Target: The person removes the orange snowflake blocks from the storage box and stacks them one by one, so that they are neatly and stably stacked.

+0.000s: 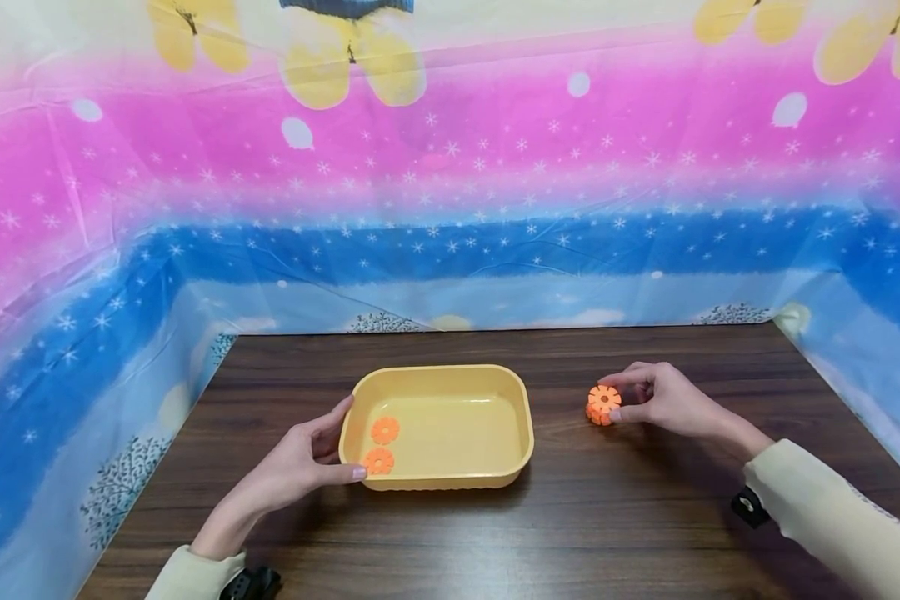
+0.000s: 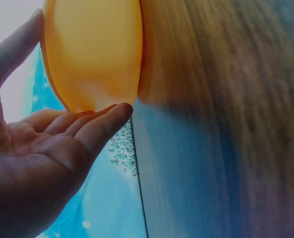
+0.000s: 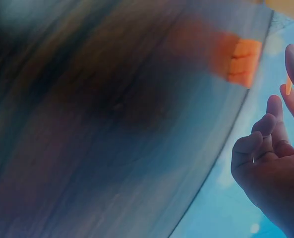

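A yellow plastic tray [image 1: 450, 483] rests on the table, with two orange notched discs, one disc [image 1: 385, 430] behind the other disc [image 1: 378, 461], lying at its left end. My left hand [image 1: 292, 467] holds that end, thumb at the near-left corner and fingers along the left wall; the left wrist view shows the fingers against the tray [image 2: 94, 49]. To the right of the tray, my right hand [image 1: 675, 400] pinches an orange notched disc [image 1: 605, 398] between thumb and index finger. Below it sits a short stack of orange discs [image 3: 245, 63], apart from the pinched disc in the right wrist view.
The dark wood-grain table [image 1: 570, 533] carries all of this. A printed cloth [image 1: 495, 167] in pink and blue hangs behind the table and along both sides. Black straps with devices, such as the right wrist device [image 1: 750, 507], sit on both wrists.
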